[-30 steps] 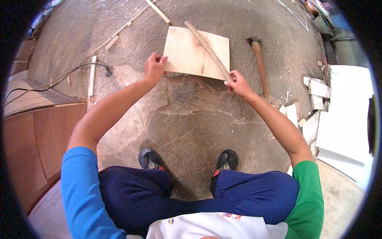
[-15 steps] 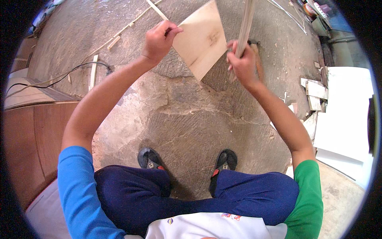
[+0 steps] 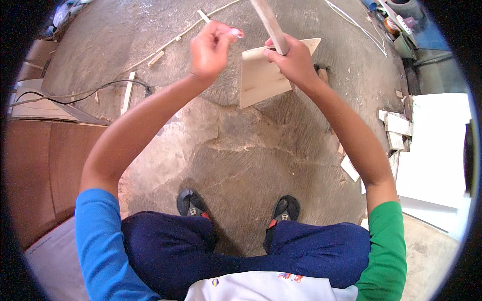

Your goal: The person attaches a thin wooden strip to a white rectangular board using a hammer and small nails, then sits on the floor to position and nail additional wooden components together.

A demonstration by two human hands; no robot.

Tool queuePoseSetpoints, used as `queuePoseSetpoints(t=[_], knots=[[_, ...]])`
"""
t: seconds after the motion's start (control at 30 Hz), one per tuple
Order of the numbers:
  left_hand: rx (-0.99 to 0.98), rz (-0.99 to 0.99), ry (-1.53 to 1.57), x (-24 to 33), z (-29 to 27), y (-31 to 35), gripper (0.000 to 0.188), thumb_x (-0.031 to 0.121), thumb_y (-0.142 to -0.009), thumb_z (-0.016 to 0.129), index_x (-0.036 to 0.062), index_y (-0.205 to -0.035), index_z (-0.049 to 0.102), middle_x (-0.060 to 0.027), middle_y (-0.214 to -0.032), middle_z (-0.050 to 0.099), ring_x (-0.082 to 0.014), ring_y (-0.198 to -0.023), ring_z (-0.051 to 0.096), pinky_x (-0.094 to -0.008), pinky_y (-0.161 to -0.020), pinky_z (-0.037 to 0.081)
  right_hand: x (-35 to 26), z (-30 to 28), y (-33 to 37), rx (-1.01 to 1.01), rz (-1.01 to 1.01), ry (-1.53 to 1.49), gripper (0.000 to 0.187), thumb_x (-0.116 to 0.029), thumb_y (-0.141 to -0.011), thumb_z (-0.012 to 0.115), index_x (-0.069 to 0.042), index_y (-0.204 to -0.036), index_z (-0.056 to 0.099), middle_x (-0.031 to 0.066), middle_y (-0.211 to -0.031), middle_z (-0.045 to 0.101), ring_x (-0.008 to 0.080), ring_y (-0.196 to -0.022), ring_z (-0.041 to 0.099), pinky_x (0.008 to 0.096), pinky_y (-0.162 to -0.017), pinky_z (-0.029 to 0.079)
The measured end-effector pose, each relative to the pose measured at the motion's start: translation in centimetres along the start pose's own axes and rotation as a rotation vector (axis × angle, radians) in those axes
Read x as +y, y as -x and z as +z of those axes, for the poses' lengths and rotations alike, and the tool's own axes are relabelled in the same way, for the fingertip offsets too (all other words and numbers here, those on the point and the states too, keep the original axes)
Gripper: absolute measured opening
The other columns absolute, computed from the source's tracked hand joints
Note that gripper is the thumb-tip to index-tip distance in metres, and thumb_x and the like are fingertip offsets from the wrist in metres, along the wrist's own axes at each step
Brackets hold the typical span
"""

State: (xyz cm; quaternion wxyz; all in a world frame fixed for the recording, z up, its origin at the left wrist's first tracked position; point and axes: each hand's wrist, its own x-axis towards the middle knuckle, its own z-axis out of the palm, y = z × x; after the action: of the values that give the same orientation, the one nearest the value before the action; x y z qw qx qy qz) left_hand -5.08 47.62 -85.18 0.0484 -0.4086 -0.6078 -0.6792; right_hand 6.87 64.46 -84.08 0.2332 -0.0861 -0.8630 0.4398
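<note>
My right hand (image 3: 295, 59) is closed around the lower end of a pale wooden strip (image 3: 270, 24), which slants up and away to the far left. A thin, light plywood panel (image 3: 262, 78) hangs tilted at the same hand, its upper edge passing by the fingers; whether the strip is joined to it I cannot tell. My left hand (image 3: 211, 50) is raised left of the panel, apart from it, with thumb and fingers pinched together. What the pinch holds, if anything, is too small to make out. Behind my right wrist lies a dark-headed, wooden-handled tool (image 3: 322, 70), partly hidden.
Long thin strips (image 3: 173, 41) and short offcuts (image 3: 128, 93) lie on the rough concrete floor. A black cable (image 3: 108, 83) runs over boards at left, above a brown wooden panel (image 3: 55, 170). At right are wood scraps (image 3: 396, 125) and a white board (image 3: 434, 150).
The plywood panel has swung round and come edge-up against my right hand, and the strip now leans left. My left hand has come away from the panel's corner.
</note>
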Motion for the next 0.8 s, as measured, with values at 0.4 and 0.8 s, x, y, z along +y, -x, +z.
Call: queuePoseSetpoints(t=[0.4,0.8], knots=[[-0.083,-0.510,0.122,2.8,0.5,0.9,0.007,0.008,-0.095,0.049,0.0054,-0.100,0.052,-0.0006,-0.077,0.053,-0.0095,-0.065,0.050,-0.0243,-0.058,0.040,-0.4,-2.1,1.6,0.113,0.060,-0.204,0.020,-0.015,-0.080,0.072,-0.004,-0.095,0.064,0.0051,-0.078,0.066,0.0115,-0.064,0.060,0.0271,-0.057,0.047],[-0.412,-0.060,-0.507,5.2,1.4,0.7,0.018,0.022,-0.091,0.058,0.0055,-0.097,0.062,-0.0075,-0.067,0.058,-0.0206,-0.058,0.057,-0.0321,-0.055,0.046,-0.8,-1.6,1.8,0.152,0.111,-0.371,0.016,-0.010,-0.080,0.071,-0.004,-0.094,0.063,0.0041,-0.077,0.065,0.0087,-0.060,0.058,0.0243,-0.047,0.046]])
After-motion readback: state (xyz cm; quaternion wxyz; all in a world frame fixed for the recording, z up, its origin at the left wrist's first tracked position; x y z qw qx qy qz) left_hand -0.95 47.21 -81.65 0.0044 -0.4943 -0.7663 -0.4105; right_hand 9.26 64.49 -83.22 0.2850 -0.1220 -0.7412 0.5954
